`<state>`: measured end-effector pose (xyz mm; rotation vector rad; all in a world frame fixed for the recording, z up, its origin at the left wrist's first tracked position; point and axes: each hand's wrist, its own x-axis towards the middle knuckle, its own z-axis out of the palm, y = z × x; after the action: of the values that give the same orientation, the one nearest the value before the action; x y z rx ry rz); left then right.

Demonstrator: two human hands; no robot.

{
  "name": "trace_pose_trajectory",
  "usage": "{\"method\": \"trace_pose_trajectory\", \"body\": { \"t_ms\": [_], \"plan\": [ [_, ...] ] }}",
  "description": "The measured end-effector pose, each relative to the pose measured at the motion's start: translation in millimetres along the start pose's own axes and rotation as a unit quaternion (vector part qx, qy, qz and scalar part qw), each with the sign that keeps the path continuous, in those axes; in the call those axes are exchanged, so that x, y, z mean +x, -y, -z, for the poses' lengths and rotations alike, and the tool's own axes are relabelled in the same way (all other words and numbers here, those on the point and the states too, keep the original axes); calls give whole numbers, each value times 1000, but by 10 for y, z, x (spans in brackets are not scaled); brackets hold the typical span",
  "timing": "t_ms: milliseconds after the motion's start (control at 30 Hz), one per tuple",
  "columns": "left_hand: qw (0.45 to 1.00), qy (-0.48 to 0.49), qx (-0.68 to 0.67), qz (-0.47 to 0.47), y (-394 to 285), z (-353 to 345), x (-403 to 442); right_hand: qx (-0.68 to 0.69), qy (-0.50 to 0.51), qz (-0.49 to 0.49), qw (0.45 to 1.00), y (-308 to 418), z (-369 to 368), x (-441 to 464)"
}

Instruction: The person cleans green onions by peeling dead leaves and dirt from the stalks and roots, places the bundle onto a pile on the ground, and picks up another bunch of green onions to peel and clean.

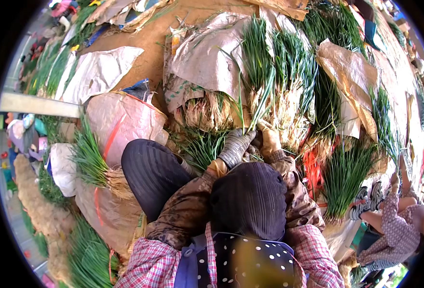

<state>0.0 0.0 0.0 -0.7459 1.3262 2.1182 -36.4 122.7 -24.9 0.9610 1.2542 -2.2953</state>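
My left hand (236, 146), in a grey striped glove, is closed round the lower part of a few green stalks (243, 108) in front of my knees. Close on its right, my right hand (268, 137), in a tan glove, has its fingers curled at the base of green stalks (265, 96); whether it grips them is hard to make out. Just beyond both hands lie bundles of long green leaves with pale roots (288, 110). Loose green leaves (203, 146) lie beside my left hand.
Pale sacks (212, 53) cover roots ahead. A tied bundle (92, 158) lies on sacking at left, another (346, 177) at right near red ties (313, 168). A co-worker (394, 225) sits at far right. A light pole (39, 104) juts in from the left.
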Motion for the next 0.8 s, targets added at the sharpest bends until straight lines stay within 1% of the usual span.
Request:
{"method": "trace_pose_trajectory", "body": {
  "t_ms": [33,67,133,167,200,233,267,300,333,367,400,433,467,500,533,567,600,633,667,700,733,767,800],
  "plan": [
    [1000,-3,-5,-4,-5,2,16,12,-22,-26,999,-6,-35,-29],
    [1000,-6,-10,-8,-1,1,32,-128,52,192,972,-222,124,162],
    [992,-46,113,-10,-71,-70,-83,-203,55,247,946,-354,245,272],
    [982,-65,178,-15,-106,-100,-74,-136,-9,95,986,-288,194,322],
    [975,-90,201,-14,-43,-69,-6,-183,-12,127,975,-337,198,374],
    [950,-119,280,-66,45,-27,57,-232,-17,158,960,-382,231,408],
    [916,-146,355,-118,130,7,128,-418,-101,301,851,-168,-71,29],
    [871,-173,427,-170,102,1,116,-478,-110,464,738,-188,-73,60],
    [887,-164,407,-144,62,5,108,-494,-103,482,716,-191,-73,81],
    [882,-166,416,-143,37,-7,86,-509,-97,499,695,-195,-67,95],
    [878,-169,426,-141,-29,-30,27,-451,-105,377,802,-185,-74,121],
    [873,-172,436,-138,-62,-28,-6,-378,-109,244,886,-168,-81,161],
    [890,-166,405,-127,-32,-16,4,-296,-111,103,943,-150,-41,197],
    [906,-160,373,-117,2,1,26,-154,-79,32,984,-128,92,220],
    [920,-155,342,-107,14,32,60,-127,-95,22,987,-144,166,264],
    [902,-165,381,-121,-36,42,35,-101,-112,10,989,-106,134,197],
    [882,-173,418,-131,-61,39,-5,-74,-29,56,995,-153,243,229],
    [862,-179,454,-141,-109,12,-75,-105,-21,72,992,-106,185,147],
    [855,-169,477,-111,-230,-34,-179,-135,-13,90,987,-2,37,15],
    [840,-170,502,-117,-220,-32,-175,-163,-5,109,981,63,-56,-42],
    [823,-171,527,-124,-207,-27,-160,-219,-13,132,967,25,-43,77],
    [806,-173,551,-132,-191,-20,-138,-295,16,194,935,-32,24,200],
    [810,-175,543,-138,-184,-18,-128,-284,21,176,942,19,-50,118]
  ]
}}
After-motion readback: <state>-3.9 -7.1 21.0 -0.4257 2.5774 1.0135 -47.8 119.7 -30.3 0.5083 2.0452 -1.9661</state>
